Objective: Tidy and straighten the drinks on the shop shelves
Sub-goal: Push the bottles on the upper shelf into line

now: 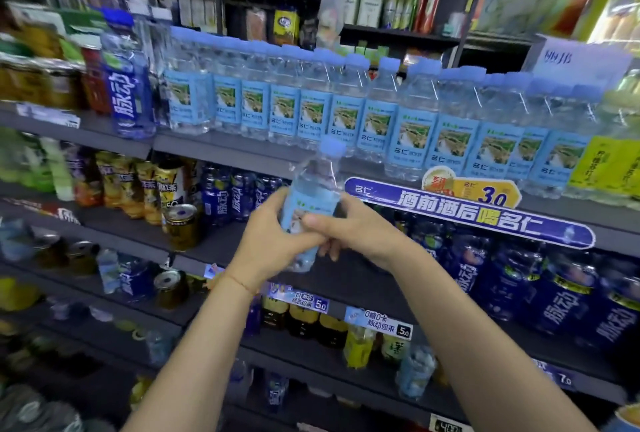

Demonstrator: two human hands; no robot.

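A clear water bottle (313, 203) with a pale blue cap and a light blue label is being held almost upright, leaning slightly to the right, in front of the shelves, with the left hand (273, 241) gripping its lower body and the right hand (349, 227) wrapping its label; behind it, a row of matching water bottles (346, 112) is standing upright along the upper shelf (242, 151), labels facing out, while dark blue drink bottles (540, 286) are crowding the shelf below to the right
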